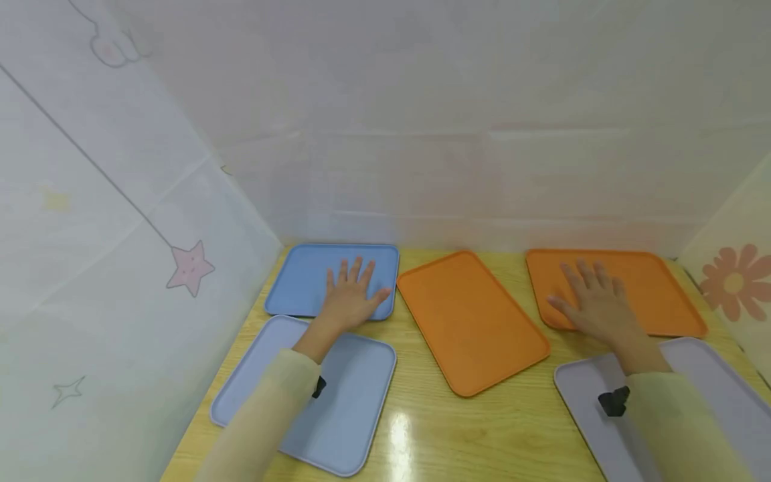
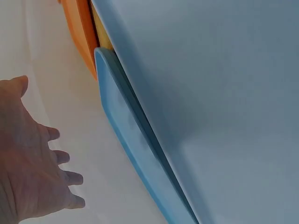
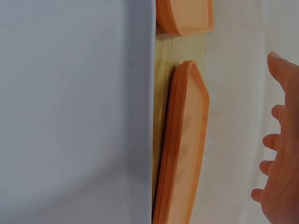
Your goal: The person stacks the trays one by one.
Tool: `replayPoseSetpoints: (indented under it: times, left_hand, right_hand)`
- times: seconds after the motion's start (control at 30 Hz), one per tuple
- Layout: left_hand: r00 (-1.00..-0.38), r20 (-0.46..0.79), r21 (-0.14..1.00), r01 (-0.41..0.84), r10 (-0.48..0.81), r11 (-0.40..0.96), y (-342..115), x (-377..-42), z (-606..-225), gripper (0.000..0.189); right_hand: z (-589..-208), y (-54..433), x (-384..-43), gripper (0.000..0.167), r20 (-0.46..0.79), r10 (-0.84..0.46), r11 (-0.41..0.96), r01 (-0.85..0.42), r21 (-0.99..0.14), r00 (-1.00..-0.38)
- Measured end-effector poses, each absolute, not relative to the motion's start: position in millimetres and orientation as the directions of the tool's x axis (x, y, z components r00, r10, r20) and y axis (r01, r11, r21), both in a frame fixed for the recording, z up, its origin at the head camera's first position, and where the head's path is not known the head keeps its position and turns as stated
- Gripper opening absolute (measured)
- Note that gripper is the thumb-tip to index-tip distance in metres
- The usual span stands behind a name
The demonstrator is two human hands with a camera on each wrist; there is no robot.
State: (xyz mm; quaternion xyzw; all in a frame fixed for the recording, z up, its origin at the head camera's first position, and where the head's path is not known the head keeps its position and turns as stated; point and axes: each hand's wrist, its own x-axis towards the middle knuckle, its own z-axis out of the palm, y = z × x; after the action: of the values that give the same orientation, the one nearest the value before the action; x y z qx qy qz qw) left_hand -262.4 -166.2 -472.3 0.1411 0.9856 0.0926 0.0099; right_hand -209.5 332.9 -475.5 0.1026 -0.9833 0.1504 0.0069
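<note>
My left hand [image 1: 349, 302] is spread, palm down, above the front part of a blue tray [image 1: 307, 278] at the back left. In the left wrist view this hand [image 2: 32, 163] stands apart from the blue tray [image 2: 124, 121], fingers extended and holding nothing. On the right, my other hand [image 1: 596, 304] hovers with splayed fingers over an orange tray [image 1: 656, 294]. The right wrist view shows that hand [image 3: 285, 144] off the orange tray [image 3: 187, 154], with nothing in its grasp. Both forearms pass over paler trays nearer the front.
A second orange tray [image 1: 470, 321] lies at an angle in the middle. A light blue tray [image 1: 349, 402] sits front left, a pale lilac tray [image 1: 587, 395] front right. The wooden table [image 1: 482, 435] meets a white sheet wall [image 1: 458, 174] behind and printed sheets at both sides.
</note>
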Motion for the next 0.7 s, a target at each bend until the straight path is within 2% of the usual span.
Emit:
replayPoseSetpoints:
  times: [0.27, 0.53, 0.7]
  left_hand:
    - [-0.959, -0.007, 0.259, 0.272, 0.284, 0.927, -155, -256, -473, 0.088]
    - [-0.966, -0.012, 0.375, 0.235, 0.258, 0.897, -138, -249, -466, 0.078]
    - [-0.965, -0.062, 0.473, 0.195, 0.253, 0.859, -129, -246, -462, 0.074]
  right_hand:
    - [-475, 320, -218, 0.087, 0.071, -0.227, 0.923, -0.238, -0.302, -0.971]
    - [-472, 304, -225, 0.089, 0.011, -0.239, 0.906, -0.227, -0.356, -0.971]
    - [-475, 298, -230, 0.089, -0.011, -0.241, 0.889, -0.216, -0.403, -0.971]
